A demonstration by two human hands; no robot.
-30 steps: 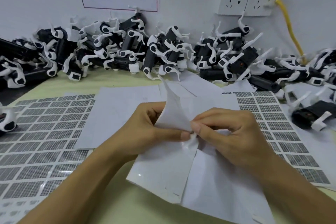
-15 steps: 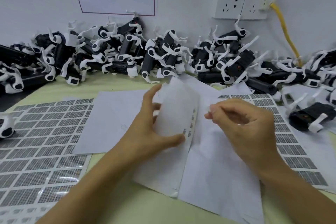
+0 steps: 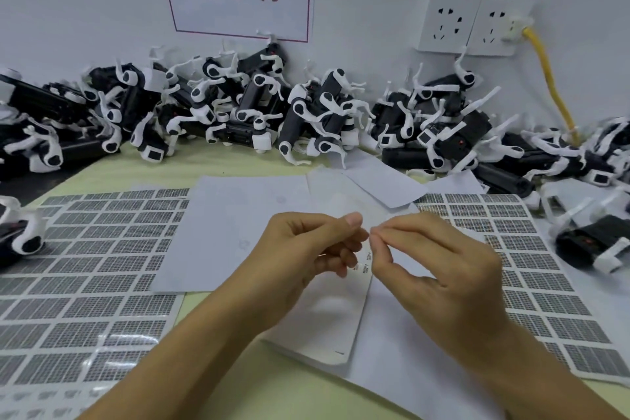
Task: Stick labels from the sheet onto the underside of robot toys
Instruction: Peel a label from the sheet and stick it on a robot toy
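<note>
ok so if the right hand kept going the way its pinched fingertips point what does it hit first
The right hand points its fingertips left, so it would probably meet the left hand's thumb first, where that hand holds the label sheet. They look almost touching already, though depth is unclear.

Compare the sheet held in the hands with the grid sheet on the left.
The held sheet is nearly bare, with a few small labels near its edge; the grid sheet is packed with grey labels. The held sheet is lifted and curved; the grid sheet lies flat. Both are glossy.
</note>
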